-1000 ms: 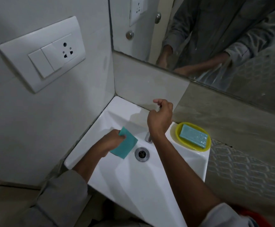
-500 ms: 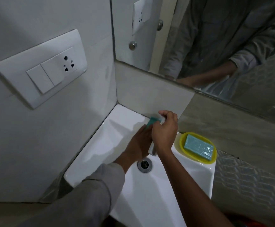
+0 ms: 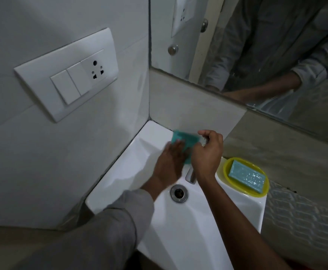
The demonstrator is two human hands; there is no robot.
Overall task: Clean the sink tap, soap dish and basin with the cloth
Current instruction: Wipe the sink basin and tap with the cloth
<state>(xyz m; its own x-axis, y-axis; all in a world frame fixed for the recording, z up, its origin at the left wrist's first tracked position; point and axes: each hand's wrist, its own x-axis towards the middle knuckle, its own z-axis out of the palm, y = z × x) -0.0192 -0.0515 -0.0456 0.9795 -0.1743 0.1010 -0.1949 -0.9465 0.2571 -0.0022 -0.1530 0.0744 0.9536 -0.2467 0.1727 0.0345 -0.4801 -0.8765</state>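
Observation:
A white corner basin [image 3: 124,178] carries a metal tap whose spout [image 3: 190,175] shows just above the drain [image 3: 179,193]. My right hand [image 3: 208,152] is curled round the tap's top, which it hides. My left hand [image 3: 171,160], blurred by motion, presses a teal cloth [image 3: 182,140] flat against the basin's back ledge just left of the tap. A yellow soap dish [image 3: 227,168] with a teal soap bar [image 3: 247,176] sits on the basin's right shoulder.
A white switch and socket plate [image 3: 67,73] is on the left wall. A mirror [image 3: 256,45] hangs above the back tiles and reflects a person's sleeves. Patterned tiles [image 3: 305,221] lie to the right of the basin.
My left hand carried the cloth from over the bowl near the drain up to the back ledge beside the tap. My right hand stayed on the tap top.

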